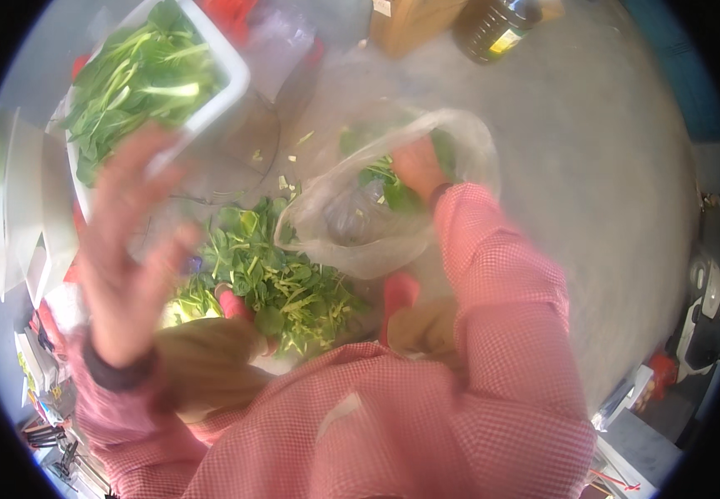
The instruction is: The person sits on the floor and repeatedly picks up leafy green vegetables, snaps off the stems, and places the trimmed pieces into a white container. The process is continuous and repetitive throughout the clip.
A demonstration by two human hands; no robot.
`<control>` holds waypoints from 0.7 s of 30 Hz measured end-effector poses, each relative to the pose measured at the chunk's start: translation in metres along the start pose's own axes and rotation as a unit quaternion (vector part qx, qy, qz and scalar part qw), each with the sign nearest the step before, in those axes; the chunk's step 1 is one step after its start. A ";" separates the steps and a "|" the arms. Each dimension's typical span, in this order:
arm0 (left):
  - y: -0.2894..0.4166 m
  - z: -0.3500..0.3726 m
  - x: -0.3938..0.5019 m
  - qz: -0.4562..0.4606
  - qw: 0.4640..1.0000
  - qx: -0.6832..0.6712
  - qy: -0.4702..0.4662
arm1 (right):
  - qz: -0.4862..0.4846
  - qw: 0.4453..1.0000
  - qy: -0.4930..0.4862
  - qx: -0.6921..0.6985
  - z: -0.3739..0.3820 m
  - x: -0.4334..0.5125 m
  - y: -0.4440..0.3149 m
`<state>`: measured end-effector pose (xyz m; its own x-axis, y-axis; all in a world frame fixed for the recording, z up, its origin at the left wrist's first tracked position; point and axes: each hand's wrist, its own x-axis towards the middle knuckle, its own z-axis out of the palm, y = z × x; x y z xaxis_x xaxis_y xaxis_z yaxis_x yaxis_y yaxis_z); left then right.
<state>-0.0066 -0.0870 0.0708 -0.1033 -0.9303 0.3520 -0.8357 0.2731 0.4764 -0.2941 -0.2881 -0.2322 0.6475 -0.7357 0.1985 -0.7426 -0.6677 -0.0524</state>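
My left hand (132,249), blurred, is raised with its fingers apart and nothing in it. Beyond it a white plastic tub (235,75) is heaped with leafy greens (141,81). My right hand (419,165) reaches into the mouth of a clear plastic bag (360,252) on the floor. Green leaves (391,184) surround that hand inside the bag; its fingertips are hidden, so I cannot tell whether it grips them. A loose pile of leaves and trimmings (285,280) lies on the floor between my feet, against the bag's near left side.
Small cut scraps (283,182) dot the concrete floor (584,156). At the far side stand a cardboard box (413,25) and a dark bottle (494,31) with a yellow label. Clear plastic wrapping (275,47) lies beside the tub. A pink shoe (399,293) is close to the bag.
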 end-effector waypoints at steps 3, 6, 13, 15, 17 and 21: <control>0.023 0.018 -0.016 -0.022 0.995 -0.072 -0.066 | 0.041 0.998 -0.034 0.042 0.012 0.001 0.001; 0.017 0.042 -0.031 -0.086 0.983 -0.153 -0.062 | 0.054 0.973 -0.221 0.037 -0.025 0.009 0.005; 0.005 0.073 -0.043 -0.127 0.959 -0.249 -0.048 | 0.054 0.963 -0.198 0.174 -0.095 0.000 0.052; 0.005 0.077 -0.046 -0.122 0.955 -0.265 -0.051 | 0.052 0.963 -0.199 0.172 -0.111 -0.003 0.062; 0.004 0.080 -0.047 -0.100 0.960 -0.255 -0.054 | 0.045 0.966 -0.187 0.174 -0.123 -0.008 0.073; 0.011 0.090 -0.046 -0.123 0.943 -0.303 -0.069 | 0.119 0.933 -0.152 0.303 -0.156 -0.017 0.069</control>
<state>-0.0597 -0.0638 -0.0128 -0.0512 -0.9952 0.0830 -0.3864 0.0964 0.9173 -0.3826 -0.3041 -0.0859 0.5636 -0.8081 -0.1713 -0.6984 -0.3554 -0.6213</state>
